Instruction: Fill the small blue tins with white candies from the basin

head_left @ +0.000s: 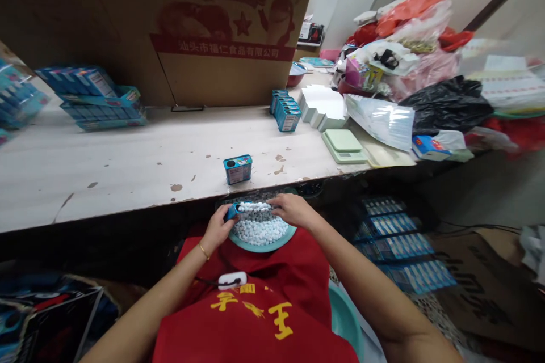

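My left hand grips a small blue tin, tilted over a turquoise bowl on my lap. Small white candies fill the bowl. My right hand is closed on a scoop whose handle is mostly hidden by my fingers. A row of white candies lies along the scoop, its far end at the mouth of the tin. Upright on the table edge just beyond stands another blue tin with a dark round opening on top.
Several blue tins stand in a row on the white table, beside stacked white cards and a pale green scale. Display boxes sit at left before a large carton. Trays of blue packs lie low at right.
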`<state>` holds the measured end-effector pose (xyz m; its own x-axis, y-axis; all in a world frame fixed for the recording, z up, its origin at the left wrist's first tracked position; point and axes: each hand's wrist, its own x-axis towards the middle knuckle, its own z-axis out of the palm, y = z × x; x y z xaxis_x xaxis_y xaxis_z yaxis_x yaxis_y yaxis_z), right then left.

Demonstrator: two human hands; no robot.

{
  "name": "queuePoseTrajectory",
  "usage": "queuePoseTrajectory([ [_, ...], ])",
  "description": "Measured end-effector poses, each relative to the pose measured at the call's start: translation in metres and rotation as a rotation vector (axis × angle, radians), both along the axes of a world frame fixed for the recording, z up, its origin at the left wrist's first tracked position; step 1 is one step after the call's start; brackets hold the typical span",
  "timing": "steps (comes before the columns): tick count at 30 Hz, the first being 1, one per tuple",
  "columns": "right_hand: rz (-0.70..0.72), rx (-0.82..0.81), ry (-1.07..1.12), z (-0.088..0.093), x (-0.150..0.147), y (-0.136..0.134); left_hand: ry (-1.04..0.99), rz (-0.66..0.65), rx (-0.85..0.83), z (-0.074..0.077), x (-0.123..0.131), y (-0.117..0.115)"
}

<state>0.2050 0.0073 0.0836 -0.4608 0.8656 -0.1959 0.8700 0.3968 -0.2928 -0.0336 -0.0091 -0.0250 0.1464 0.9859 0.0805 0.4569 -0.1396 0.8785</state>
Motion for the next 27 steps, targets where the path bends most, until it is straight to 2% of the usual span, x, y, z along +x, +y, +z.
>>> queuePoseTrajectory([
  [5,0.104,0.056,-0.283,0.025,-0.03,0.001,0.006,-0.037,0.036,-0.005,-0.001,-0.001],
  [11,0.103,0.048,-0.342,0.041,-0.056,0.004,-0.019,-0.018,0.011,-0.008,-0.001,0.001],
  [14,0.083,0.041,-0.325,0.045,-0.048,0.005,-0.042,-0.008,0.002,-0.01,-0.001,0.003],
  [16,0.06,0.046,-0.292,0.04,-0.029,0.004,-0.075,0.005,-0.014,-0.013,-0.003,0.004],
  [19,-0.043,0.029,-0.265,0.009,0.008,-0.001,-0.152,0.053,-0.061,-0.015,-0.01,0.001],
  [22,-0.192,-0.088,-0.281,-0.045,0.028,-0.011,-0.217,0.12,-0.106,-0.016,-0.017,-0.005],
  [25,-0.243,-0.134,-0.207,-0.1,0.01,-0.017,-0.251,0.16,-0.151,-0.014,-0.021,-0.013],
  [27,-0.246,-0.128,-0.16,-0.127,-0.013,-0.016,-0.261,0.177,-0.177,-0.013,-0.023,-0.018],
])
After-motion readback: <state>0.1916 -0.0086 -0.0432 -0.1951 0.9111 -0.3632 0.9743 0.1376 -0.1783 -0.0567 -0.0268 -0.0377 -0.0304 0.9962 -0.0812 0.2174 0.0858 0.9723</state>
